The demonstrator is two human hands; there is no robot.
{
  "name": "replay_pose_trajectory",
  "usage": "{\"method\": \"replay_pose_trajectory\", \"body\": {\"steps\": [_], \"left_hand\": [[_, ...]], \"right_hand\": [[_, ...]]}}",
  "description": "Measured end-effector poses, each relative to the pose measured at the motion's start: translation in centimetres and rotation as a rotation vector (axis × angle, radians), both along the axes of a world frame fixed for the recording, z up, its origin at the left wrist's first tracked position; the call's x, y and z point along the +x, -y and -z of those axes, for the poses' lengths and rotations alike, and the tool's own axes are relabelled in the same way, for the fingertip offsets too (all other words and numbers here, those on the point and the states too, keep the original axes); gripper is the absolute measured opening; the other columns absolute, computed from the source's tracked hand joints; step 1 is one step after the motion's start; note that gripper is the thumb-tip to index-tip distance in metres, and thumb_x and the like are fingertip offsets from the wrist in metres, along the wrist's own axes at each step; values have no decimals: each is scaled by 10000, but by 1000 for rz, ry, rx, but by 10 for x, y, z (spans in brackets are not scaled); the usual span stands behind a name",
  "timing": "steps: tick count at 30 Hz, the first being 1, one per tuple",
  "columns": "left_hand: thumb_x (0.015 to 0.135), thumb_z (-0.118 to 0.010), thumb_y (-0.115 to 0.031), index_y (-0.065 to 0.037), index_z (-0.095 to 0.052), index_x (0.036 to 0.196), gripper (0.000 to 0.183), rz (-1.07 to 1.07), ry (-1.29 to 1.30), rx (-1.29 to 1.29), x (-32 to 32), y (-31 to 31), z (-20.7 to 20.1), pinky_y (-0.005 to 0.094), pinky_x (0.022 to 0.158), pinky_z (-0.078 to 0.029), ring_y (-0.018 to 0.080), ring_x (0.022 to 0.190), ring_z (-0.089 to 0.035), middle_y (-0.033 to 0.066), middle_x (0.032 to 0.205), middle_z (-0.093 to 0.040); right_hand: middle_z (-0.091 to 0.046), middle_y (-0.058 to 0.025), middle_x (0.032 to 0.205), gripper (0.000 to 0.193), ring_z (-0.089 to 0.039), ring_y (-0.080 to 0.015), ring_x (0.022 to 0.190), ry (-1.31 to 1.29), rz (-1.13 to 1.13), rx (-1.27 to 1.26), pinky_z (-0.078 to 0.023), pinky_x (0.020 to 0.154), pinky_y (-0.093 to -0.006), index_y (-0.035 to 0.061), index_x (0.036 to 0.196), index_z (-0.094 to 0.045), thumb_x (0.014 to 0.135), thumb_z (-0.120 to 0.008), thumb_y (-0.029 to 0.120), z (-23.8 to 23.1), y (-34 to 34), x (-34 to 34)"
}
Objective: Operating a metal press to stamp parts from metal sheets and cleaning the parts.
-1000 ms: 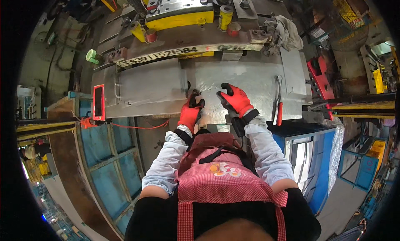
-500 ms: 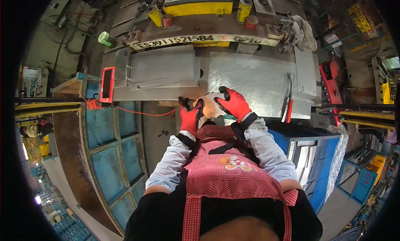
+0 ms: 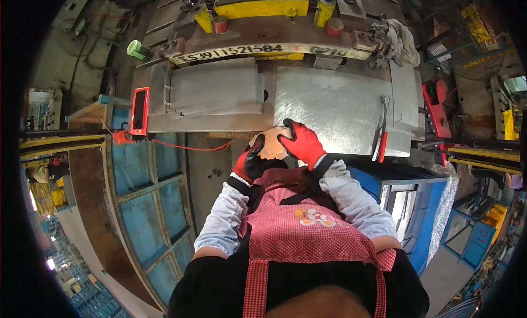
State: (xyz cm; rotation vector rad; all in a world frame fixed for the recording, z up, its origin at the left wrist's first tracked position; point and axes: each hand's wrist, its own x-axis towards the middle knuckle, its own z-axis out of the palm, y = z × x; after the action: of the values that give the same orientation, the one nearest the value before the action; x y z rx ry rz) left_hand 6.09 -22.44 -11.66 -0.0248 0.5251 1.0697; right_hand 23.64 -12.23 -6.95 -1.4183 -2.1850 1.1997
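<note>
A crumpled, peach-coloured piece that looks like cloth [image 3: 273, 146] is held between my two hands, just off the front edge of the metal bench. My left hand [image 3: 250, 163], in a red and black glove, grips its left side with curled fingers. On the other side my right hand [image 3: 304, 145], gloved alike, pinches its upper right edge between thumb and fingers. Beyond the hands lie a stack of thin metal sheets [image 3: 214, 87] at left and a shiny flat metal plate [image 3: 329, 109] at right. A red-handled hand tool [image 3: 382, 139] rests on that plate's right side.
A red-framed device [image 3: 140, 110] with a red cord lies at the bench's left end. Yellow-posted press tooling [image 3: 261, 10] stands behind, with a grey rag [image 3: 396, 43] at right. A blue cabinet [image 3: 409, 208] is at my right, a blue-panelled frame [image 3: 134, 178] at left.
My left hand has turned and moved down, its fingers now curled on the cloth's lower left. The right hand has shifted slightly left and more of the cloth shows.
</note>
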Motion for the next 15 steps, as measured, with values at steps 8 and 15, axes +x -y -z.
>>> {"method": "replay_pose_trajectory", "body": {"steps": [8, 15], "left_hand": [[853, -541, -368, -106, -364, 1262, 517, -61, -231, 342, -4, 0, 56, 357, 917, -414, 192, 1052, -490, 39, 1122, -496], [864, -511, -398, -95, -418, 1255, 503, -125, -201, 133, -11, 3, 25, 378, 889, -454, 217, 1067, -528, 58, 1225, -497]], "right_hand": [[-535, -224, 1085, 612, -509, -360, 1010, -75, 23, 91, -411, 857, -401, 23, 1191, -456, 726, -611, 391, -3, 11, -5], [-551, -199, 1080, 572, -529, -336, 1006, -286, 89, -190, -423, 857, -370, 17, 1161, -481, 761, -621, 402, -5, 13, -4]]}}
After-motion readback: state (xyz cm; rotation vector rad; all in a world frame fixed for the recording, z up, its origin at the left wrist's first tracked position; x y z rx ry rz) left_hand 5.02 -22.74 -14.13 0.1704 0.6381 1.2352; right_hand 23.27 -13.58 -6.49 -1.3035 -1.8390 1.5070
